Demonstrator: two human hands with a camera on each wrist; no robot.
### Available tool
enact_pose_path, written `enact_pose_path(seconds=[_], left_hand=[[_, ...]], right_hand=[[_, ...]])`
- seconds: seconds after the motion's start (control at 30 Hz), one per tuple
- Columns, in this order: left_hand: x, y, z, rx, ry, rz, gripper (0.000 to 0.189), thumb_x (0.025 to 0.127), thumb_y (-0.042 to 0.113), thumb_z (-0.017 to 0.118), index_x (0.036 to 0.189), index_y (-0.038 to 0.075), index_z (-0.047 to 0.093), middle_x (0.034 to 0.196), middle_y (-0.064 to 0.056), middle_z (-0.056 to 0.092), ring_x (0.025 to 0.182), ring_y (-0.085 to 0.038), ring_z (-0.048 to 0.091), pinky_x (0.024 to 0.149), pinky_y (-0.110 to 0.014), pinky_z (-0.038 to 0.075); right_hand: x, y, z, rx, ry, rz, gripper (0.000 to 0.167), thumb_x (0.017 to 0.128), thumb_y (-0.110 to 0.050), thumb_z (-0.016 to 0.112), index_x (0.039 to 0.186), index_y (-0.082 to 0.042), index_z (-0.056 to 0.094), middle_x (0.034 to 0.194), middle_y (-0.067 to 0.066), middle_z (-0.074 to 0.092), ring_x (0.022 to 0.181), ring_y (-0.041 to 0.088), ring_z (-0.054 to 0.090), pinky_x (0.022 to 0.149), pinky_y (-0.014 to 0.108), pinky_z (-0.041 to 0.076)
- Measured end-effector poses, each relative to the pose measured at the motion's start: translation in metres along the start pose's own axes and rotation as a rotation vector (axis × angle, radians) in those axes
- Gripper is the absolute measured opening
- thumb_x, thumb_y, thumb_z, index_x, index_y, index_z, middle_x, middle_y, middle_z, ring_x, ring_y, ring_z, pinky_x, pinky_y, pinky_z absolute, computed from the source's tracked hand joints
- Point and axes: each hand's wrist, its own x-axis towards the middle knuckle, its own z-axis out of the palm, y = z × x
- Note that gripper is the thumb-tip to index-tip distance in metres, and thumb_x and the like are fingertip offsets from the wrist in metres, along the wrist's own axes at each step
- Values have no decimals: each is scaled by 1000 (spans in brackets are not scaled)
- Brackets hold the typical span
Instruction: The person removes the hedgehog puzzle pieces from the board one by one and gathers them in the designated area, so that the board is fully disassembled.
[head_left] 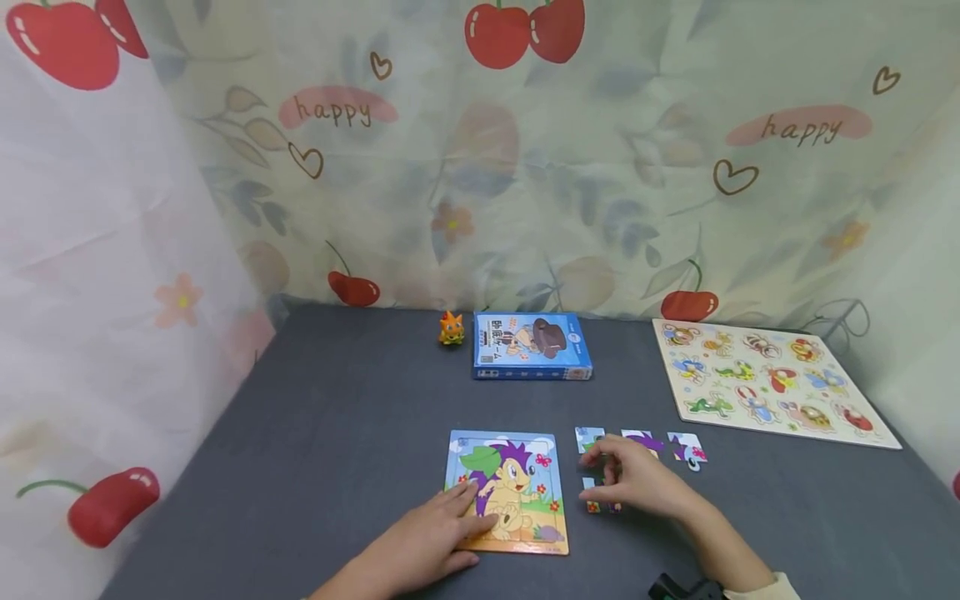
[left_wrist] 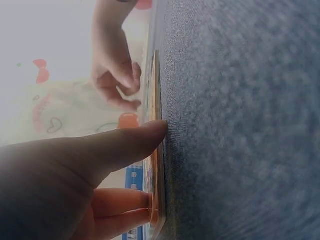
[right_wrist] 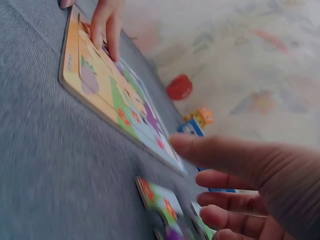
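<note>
A square jigsaw puzzle board [head_left: 528,500] with a purple-haired hedgehog picture lies flat on the dark table. My left hand [head_left: 427,533] rests on its left side, fingers extended over the picture; in the left wrist view the thumb is at the board's edge. Right of the board, my right hand [head_left: 645,479] hovers over loose jigsaw pieces [head_left: 686,448]. In the right wrist view its thumb and fingers are spread apart with nothing between them, and a piece [right_wrist: 162,197] lies just below. The hand partly covers some pieces in the head view.
A blue game box [head_left: 532,346] lies at the back, with a small orange toy figure [head_left: 451,328] left of it. Toward the right lies a white insect peg board [head_left: 772,383]. A printed curtain [head_left: 450,242] hangs behind the table [head_left: 337,417].
</note>
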Motion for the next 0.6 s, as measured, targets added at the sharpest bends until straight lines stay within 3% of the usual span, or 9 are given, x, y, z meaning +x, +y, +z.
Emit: enact_pose_path(seconds=[0.33, 0.6], left_hand=[[0, 0, 0, -14, -9, -6, 45, 89, 40, 59, 133, 29, 52, 146, -9, 41, 137, -25, 36, 105, -43, 39], [1, -2, 1, -5, 0, 10, 46, 88, 42, 60, 132, 29, 52, 146, -10, 41, 137, -26, 36, 104, -44, 40]], right_hand=[[32, -25, 19, -54, -24, -55, 36, 74, -27, 78, 102, -7, 65, 85, 3, 56, 60, 5, 46, 52, 19, 40], [53, -35, 33, -44, -127, -104, 42, 73, -28, 80, 106, -7, 66, 91, 4, 56, 62, 6, 48, 56, 20, 42]])
